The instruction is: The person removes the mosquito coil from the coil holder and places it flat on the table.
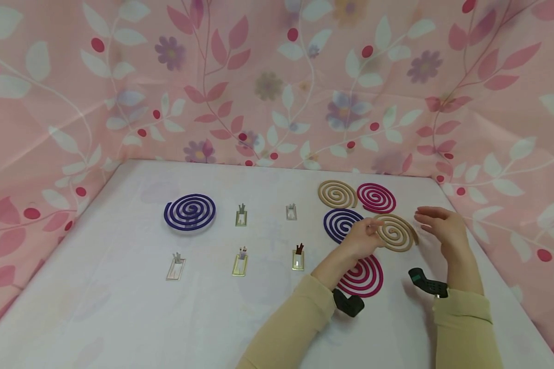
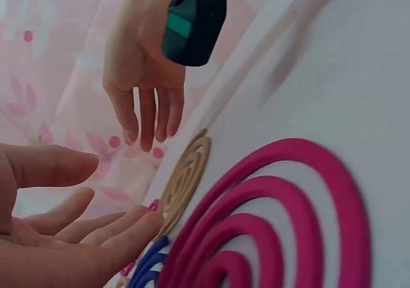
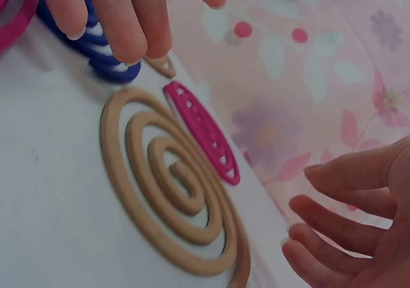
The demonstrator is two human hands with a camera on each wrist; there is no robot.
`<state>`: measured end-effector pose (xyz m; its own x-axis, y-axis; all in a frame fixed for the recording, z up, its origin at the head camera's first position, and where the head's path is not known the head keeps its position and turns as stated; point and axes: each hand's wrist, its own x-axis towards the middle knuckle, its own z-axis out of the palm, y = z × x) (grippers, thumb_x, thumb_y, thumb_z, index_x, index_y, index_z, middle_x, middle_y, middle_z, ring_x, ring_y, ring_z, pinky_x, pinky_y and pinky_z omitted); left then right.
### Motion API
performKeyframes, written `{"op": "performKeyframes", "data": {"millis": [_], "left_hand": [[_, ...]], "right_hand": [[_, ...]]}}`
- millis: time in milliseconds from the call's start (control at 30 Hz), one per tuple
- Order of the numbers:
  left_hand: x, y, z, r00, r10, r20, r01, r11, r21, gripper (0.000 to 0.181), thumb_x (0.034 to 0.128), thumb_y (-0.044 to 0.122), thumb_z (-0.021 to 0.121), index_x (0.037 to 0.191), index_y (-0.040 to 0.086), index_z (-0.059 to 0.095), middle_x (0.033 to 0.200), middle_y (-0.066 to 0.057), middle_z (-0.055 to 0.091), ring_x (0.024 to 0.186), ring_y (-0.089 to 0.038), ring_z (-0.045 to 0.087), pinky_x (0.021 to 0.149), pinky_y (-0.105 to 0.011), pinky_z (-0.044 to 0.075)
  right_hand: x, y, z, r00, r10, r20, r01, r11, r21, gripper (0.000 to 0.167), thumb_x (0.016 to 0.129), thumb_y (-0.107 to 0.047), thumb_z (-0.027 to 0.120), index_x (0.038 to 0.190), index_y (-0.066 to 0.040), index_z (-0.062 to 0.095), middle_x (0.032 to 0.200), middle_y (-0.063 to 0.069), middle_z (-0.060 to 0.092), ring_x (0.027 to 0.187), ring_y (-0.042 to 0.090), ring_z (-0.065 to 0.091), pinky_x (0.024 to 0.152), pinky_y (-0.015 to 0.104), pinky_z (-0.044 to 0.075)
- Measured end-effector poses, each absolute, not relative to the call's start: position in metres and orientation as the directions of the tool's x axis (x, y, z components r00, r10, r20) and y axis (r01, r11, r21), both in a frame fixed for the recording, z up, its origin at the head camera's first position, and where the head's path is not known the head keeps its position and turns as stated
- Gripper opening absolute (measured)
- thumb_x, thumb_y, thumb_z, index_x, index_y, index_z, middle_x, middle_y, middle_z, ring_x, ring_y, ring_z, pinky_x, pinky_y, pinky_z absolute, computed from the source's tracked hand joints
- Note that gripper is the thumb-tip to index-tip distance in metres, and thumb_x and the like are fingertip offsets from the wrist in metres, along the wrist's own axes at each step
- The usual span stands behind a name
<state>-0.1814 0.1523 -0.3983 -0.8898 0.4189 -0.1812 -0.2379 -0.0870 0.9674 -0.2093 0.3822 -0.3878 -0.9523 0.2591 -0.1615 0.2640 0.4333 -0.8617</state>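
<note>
My left hand (image 1: 363,239) hovers between a dark blue spiral coil (image 1: 336,225) and a tan spiral coil (image 1: 394,238), fingers loosely bent with a gap to the thumb. Nothing shows between its fingers in the left wrist view. Below its wrist lies a magenta spiral coil (image 1: 373,277), partly covered by the arm. To the right of the near tan coil, my right hand (image 1: 445,228) is raised with relaxed fingers and holds nothing. The right wrist view shows the same tan coil (image 3: 112,131) lying flat, apart from the right fingers.
Behind are another tan coil (image 1: 325,193) and a smaller magenta coil (image 1: 376,198). A second blue coil (image 1: 190,211) lies at the left. Several small rectangular metal frames with upright prongs, including a gold one (image 1: 240,265), stand between. Floral cloth (image 1: 268,102) borders the white table (image 1: 134,318).
</note>
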Motion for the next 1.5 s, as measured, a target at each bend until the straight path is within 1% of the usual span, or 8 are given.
{"op": "performKeyframes", "data": {"millis": [300,367,700,833,933,1133,1300,1500], "left_hand": [[-0.186,0.128,-0.380,-0.898,0.422,-0.127,-0.168,-0.060,0.984,0.038,0.0909,0.004,0.066,0.128,0.013,0.064,0.136,-0.010,0.063,0.121,-0.018,0.061,0.094,-0.025,0.052],[-0.185,0.114,-0.377,-0.893,0.438,-0.102,-0.141,-0.058,0.988,0.039,0.0924,0.006,0.066,0.130,0.013,0.062,0.137,-0.009,0.062,0.123,-0.019,0.061,0.096,-0.025,0.052],[-0.172,-0.014,-0.372,-0.910,0.414,0.027,0.021,-0.018,1.000,0.043,0.0959,-0.001,0.060,0.138,-0.001,0.053,0.141,-0.020,0.057,0.130,-0.034,0.056,0.104,-0.035,0.050],[-0.159,-0.080,-0.371,-0.940,0.339,0.039,0.038,-0.010,0.999,0.043,0.0969,-0.001,0.059,0.139,0.000,0.051,0.142,-0.021,0.056,0.130,-0.036,0.056,0.104,-0.033,0.050],[-0.151,-0.132,-0.371,-0.966,0.253,0.050,0.053,0.004,0.999,0.043,0.0979,0.003,0.060,0.140,0.001,0.051,0.141,-0.015,0.059,0.129,-0.030,0.058,0.102,-0.026,0.050],[-0.144,-0.227,-0.381,-0.994,0.005,0.108,0.108,-0.041,0.993,0.042,0.0966,0.006,0.064,0.136,-0.003,0.052,0.119,0.009,0.071,0.111,-0.005,0.067,0.093,-0.015,0.051],[-0.142,-0.273,-0.392,-0.983,-0.171,0.061,0.089,-0.156,0.984,0.039,0.0922,-0.002,0.067,0.130,0.001,0.059,0.109,0.011,0.073,0.102,0.000,0.068,0.086,-0.012,0.053],[-0.143,-0.294,-0.401,-0.984,-0.158,-0.084,-0.039,-0.271,0.962,0.032,0.0938,-0.002,0.064,0.118,0.019,0.064,0.106,0.013,0.069,0.096,0.000,0.068,0.085,-0.016,0.055]], "right_hand": [[-0.205,0.358,-0.365,-0.989,0.139,-0.055,0.085,0.219,-0.972,0.027,0.094,-0.025,0.070,0.118,-0.015,0.066,0.098,-0.019,0.069,0.089,-0.005,0.065,0.076,0.011,0.054],[-0.203,0.344,-0.357,-0.995,0.104,-0.012,0.027,0.137,-0.990,0.026,0.094,-0.020,0.070,0.118,-0.013,0.067,0.101,-0.014,0.071,0.091,-0.001,0.067,0.078,0.012,0.055],[-0.187,0.231,-0.337,-0.992,-0.029,0.127,-0.130,0.168,-0.977,0.035,0.095,-0.011,0.067,0.129,-0.002,0.061,0.110,-0.002,0.071,0.102,0.010,0.066,0.086,0.015,0.054],[-0.180,0.185,-0.338,-0.994,-0.067,0.091,-0.101,0.153,-0.983,0.038,0.096,-0.008,0.064,0.134,-0.003,0.057,0.125,0.012,0.067,0.106,0.010,0.067,0.089,0.017,0.054],[-0.177,0.153,-0.338,-0.994,-0.091,0.063,-0.067,0.034,-0.997,0.039,0.097,-0.003,0.061,0.136,-0.003,0.054,0.134,0.022,0.060,0.104,0.011,0.068,0.091,0.021,0.055],[-0.178,0.086,-0.339,-0.995,-0.096,0.027,-0.010,-0.172,-0.985,0.039,0.094,0.001,0.061,0.132,-0.001,0.057,0.133,0.023,0.061,0.107,0.022,0.067,0.090,0.023,0.054],[-0.175,0.030,-0.343,-0.993,-0.110,-0.048,0.075,-0.255,-0.964,0.038,0.093,0.001,0.061,0.131,-0.001,0.058,0.131,0.021,0.062,0.108,0.026,0.065,0.092,0.029,0.056],[-0.179,-0.022,-0.346,-0.985,-0.100,-0.142,0.168,-0.347,-0.923,0.034,0.093,0.002,0.059,0.127,-0.003,0.062,0.128,0.018,0.064,0.114,0.028,0.064,0.101,0.037,0.053]]}}
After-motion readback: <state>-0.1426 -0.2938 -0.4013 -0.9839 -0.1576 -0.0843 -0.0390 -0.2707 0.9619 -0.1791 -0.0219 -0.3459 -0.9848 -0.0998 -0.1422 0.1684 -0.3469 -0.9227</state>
